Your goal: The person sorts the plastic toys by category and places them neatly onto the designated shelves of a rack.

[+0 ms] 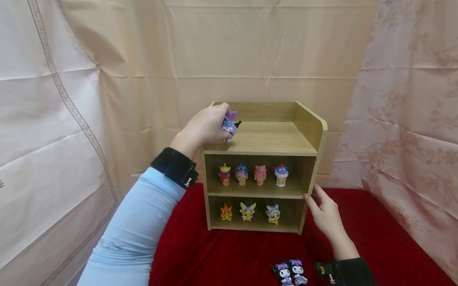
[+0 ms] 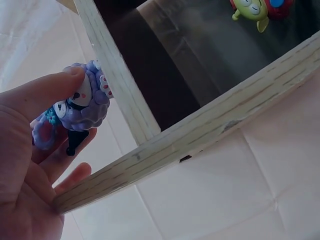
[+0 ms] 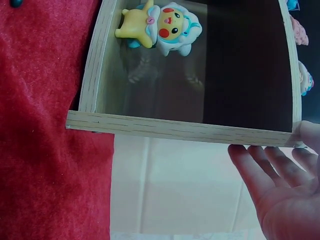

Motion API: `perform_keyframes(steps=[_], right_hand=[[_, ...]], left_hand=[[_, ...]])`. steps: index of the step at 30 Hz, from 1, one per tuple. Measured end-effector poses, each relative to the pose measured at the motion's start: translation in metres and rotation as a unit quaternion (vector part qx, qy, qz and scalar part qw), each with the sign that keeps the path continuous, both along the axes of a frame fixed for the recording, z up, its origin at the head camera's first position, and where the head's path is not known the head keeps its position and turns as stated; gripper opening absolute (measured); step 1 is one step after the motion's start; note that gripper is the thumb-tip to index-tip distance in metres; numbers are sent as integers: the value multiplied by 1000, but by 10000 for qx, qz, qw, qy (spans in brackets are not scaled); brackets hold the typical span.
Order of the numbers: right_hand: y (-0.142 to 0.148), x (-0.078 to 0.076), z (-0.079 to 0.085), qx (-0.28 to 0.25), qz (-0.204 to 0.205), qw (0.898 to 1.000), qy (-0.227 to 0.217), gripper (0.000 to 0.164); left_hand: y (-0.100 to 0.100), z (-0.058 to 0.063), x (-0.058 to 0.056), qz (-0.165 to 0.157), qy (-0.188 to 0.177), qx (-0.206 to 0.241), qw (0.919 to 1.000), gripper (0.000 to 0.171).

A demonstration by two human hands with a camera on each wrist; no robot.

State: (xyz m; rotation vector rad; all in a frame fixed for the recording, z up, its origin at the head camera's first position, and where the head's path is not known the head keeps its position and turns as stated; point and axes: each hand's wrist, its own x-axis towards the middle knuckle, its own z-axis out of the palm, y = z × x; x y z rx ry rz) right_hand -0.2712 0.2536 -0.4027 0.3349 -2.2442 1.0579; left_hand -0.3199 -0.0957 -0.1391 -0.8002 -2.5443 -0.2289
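Observation:
My left hand (image 1: 209, 125) pinches a small purple figurine (image 1: 229, 126) with long ears and a black pointed tip, over the left front of the shelf unit's top board. Seen from the left wrist, the thumb lies across the figurine (image 2: 82, 100), with fingers behind it. My right hand (image 1: 325, 212) holds the right side panel of the wooden shelf unit (image 1: 266, 152), thumb on its front edge and fingers along the outer face. Ice-cream-cone figurines (image 1: 260, 174) stand in a row on the middle shelf. Below are three more, including a yellow one in a white hood (image 3: 172, 27).
Two black-and-purple figurines (image 1: 291, 272) lie on the red cloth (image 1: 222, 254) in front of the unit. Pale curtains (image 1: 272, 47) hang behind and at both sides. Raised side panels (image 1: 310, 127) and a back rail edge the top board.

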Motion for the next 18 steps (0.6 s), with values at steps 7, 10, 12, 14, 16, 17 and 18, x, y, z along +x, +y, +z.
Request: perform_keyframes(steps=[7, 10, 12, 14, 16, 17, 18], right_hand=[[-1, 2, -1, 13, -12, 10000, -2, 46], [-1, 1, -1, 12, -13, 10000, -5, 46], [-1, 1, -1, 4, 3, 10000, -2, 47], [0, 0, -1, 5, 3, 10000, 10, 47], [0, 0, -1, 15, -13, 10000, 16, 47], [0, 0, -1, 21, -21, 10000, 13, 47], [0, 0, -1, 17, -27, 10000, 11, 47]], left_hand=[[1, -2, -1, 293, 107, -350, 9989, 55], [0, -1, -1, 429, 82, -511, 9977, 56], [0, 1, -1, 514, 54, -590, 9969, 55], [0, 2, -1, 577, 30, -653, 9962, 56], [-1, 3, 0, 612, -13, -678, 9958, 57], [-1, 3, 0, 625, -29, -685, 9957, 58], [-1, 3, 0, 622, -45, -680, 9957, 59]])
